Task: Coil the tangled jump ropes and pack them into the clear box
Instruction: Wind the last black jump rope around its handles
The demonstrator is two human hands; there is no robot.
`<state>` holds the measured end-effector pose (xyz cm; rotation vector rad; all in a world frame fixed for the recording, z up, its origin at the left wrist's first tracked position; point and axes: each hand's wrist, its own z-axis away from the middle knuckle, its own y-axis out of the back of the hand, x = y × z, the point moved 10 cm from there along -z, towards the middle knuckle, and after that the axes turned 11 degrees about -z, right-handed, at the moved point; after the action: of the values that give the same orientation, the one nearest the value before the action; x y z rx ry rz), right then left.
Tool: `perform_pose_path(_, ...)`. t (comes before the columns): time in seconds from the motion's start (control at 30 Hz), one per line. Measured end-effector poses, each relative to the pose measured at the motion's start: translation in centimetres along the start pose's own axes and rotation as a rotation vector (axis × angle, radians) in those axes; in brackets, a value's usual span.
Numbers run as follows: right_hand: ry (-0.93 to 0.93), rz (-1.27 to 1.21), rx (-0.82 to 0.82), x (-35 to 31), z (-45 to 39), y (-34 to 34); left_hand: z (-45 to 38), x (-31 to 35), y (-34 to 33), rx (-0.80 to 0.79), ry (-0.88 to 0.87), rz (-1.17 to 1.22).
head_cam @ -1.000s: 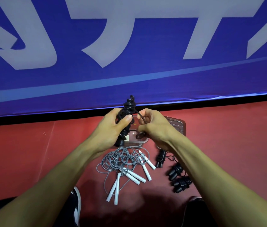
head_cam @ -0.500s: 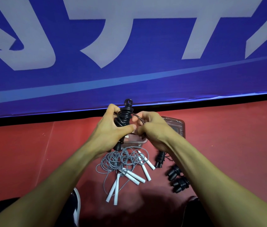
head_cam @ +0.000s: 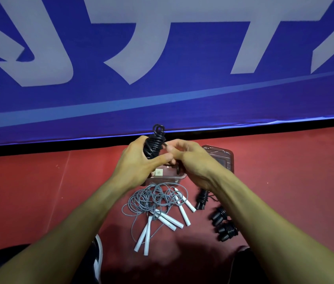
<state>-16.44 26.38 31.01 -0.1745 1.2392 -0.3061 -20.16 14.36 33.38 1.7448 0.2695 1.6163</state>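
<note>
My left hand (head_cam: 139, 162) grips a black jump rope bundle (head_cam: 155, 143) wound tightly round its handles and held upright. My right hand (head_cam: 190, 160) pinches the loose end of that black rope just beside the bundle. Both hands hover over the clear box (head_cam: 168, 177), which sits on the red floor, mostly hidden by them. Its lid (head_cam: 221, 158) lies just right of it. A tangle of grey jump ropes (head_cam: 153, 198) with several white handles lies in front of the box. Three more coiled black ropes (head_cam: 219, 217) lie to the right, partly behind my right forearm.
A blue banner (head_cam: 162, 78) with large pale letters stands upright close behind the box. Red floor (head_cam: 39, 191) stretches to both sides. A dark shoe with a white stripe (head_cam: 98, 259) shows at the bottom left, and a dark shape at the bottom right.
My right hand has closed in on the bundle, drawing the loose black loop tight. The bundle stays upright in my left hand, and both hands sit slightly higher.
</note>
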Motion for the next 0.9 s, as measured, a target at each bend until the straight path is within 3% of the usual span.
perform_pose_path(0.2,-0.05,0.065,-0.062,0.8,-0.4,0.0,0.2,0.7,-0.7,-0.089,-0.014,0.153)
perform_pose_path(0.33,0.063,0.114,0.051,-0.4,-0.4,1.2,0.3,0.3,-1.9,-0.202,0.035,0.31)
perform_pose_path(0.53,0.04,-0.035,0.093,-0.6,-0.4,1.7,0.0,-0.5,-0.7,-0.065,0.137,0.461)
perform_pose_path(0.67,0.048,0.157,0.034,-0.8,-0.2,0.9,-0.1,-1.7,-0.2,0.006,0.195,0.472)
perform_pose_path(0.9,0.041,0.358,0.08,-0.8,0.2,0.7,0.0,-1.6,0.4,0.111,0.146,0.189)
